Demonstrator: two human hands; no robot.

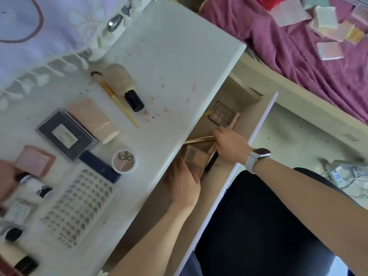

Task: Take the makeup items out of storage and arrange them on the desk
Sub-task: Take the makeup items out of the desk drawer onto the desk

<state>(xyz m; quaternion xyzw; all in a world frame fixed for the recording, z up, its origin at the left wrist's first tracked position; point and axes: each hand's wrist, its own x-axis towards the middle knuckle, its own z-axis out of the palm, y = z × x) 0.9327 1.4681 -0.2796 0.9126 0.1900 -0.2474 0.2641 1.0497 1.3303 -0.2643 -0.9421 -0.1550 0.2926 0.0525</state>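
Both my hands are inside the open drawer (256,124) under the white desk (169,56). My left hand (184,182) grips a beige palette (196,156) near the drawer's front. My right hand (232,145) reaches over thin gold and pink sticks (199,139); whether its fingers hold one is hidden. A dark eyeshadow palette (224,113) lies deeper in the drawer. On the desk lie a foundation bottle (123,86), a yellow brush (119,104), a pink tube (93,118), a dark flat case (66,135), a round compact (123,160) and a lash tray (79,204).
A pink compact (35,160), a navy box (99,166) and small bottles (29,188) crowd the desk's left part. A dark chair seat (258,226) sits below the drawer. A bed with a purple cover (298,46) and pastel boxes stands to the right.
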